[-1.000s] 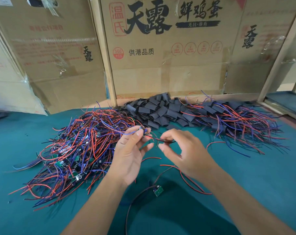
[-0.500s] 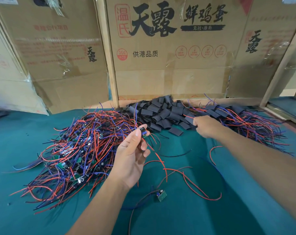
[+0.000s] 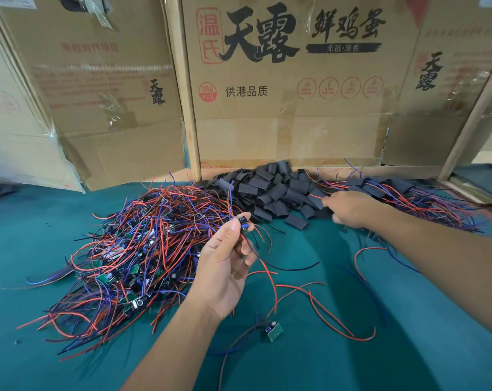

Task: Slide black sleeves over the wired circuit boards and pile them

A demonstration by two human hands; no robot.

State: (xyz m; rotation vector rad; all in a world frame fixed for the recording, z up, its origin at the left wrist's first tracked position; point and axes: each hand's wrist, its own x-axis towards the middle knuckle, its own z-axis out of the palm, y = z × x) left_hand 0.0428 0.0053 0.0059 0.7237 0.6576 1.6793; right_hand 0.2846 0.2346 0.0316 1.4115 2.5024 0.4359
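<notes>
With our left hand (image 3: 228,263) pinching a wired circuit board (image 3: 243,223) and our right hand (image 3: 349,208), grip unclear, at the black sleeves (image 3: 270,190), trailing wires may snag.

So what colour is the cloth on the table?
Teal green table cloth, seen best in the head view.

You are at a makeshift assembly workbench: a teal cloth-covered table (image 3: 352,348), flattened brown cardboard egg cartons (image 3: 290,88) as backdrop, heaps of red-and-blue wired green circuit boards (image 3: 132,249) and black sleeves (image 3: 270,190).
</notes>
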